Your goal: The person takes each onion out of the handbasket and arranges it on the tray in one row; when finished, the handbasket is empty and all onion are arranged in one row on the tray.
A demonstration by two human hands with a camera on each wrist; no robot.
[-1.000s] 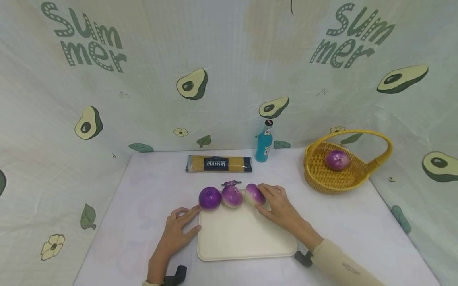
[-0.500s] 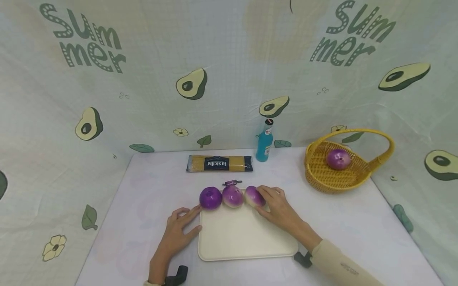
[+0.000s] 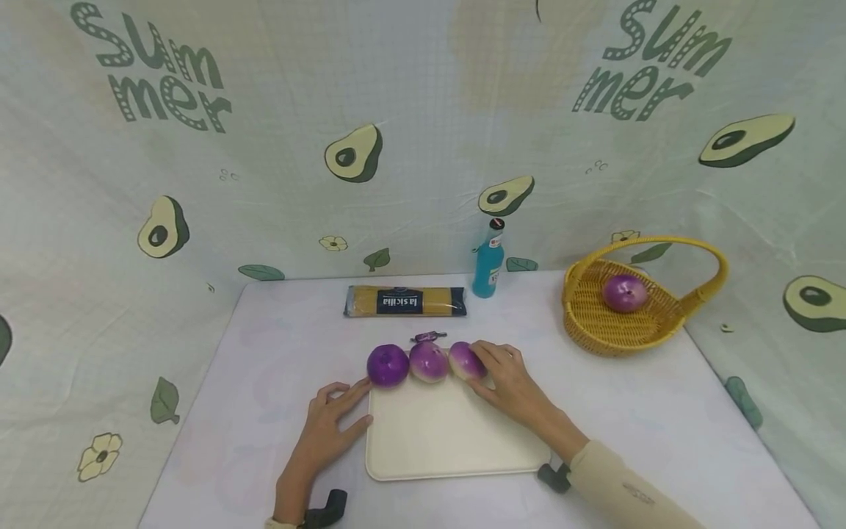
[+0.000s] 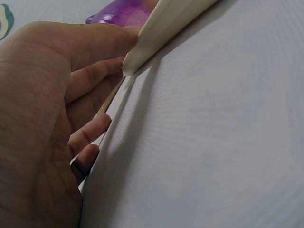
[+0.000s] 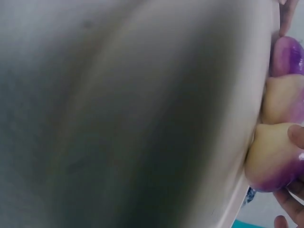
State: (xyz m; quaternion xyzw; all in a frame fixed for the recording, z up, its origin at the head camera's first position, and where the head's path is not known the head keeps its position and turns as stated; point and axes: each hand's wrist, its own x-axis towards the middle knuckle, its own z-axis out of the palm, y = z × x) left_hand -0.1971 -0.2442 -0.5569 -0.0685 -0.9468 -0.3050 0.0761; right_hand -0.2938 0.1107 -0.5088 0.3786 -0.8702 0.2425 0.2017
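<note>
Near the far right corner of the tray [image 3: 456, 441], the right hand [image 3: 512, 382] pinches the row's rightmost purple vegetable [image 3: 463, 360], probably best kept low and snug against its middle neighbour [image 3: 428, 362] while the left hand [image 3: 327, 430], fingers spread, touches the left edge.

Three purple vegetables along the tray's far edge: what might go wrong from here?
The right hand grips the right vegetable; pushing it left could nudge the middle vegetable beside it. The left vegetable sits at the far-left corner of the tray, so a bump might roll it off. The left hand touches the tray's left edge; a slip there could shift the tray.
</note>
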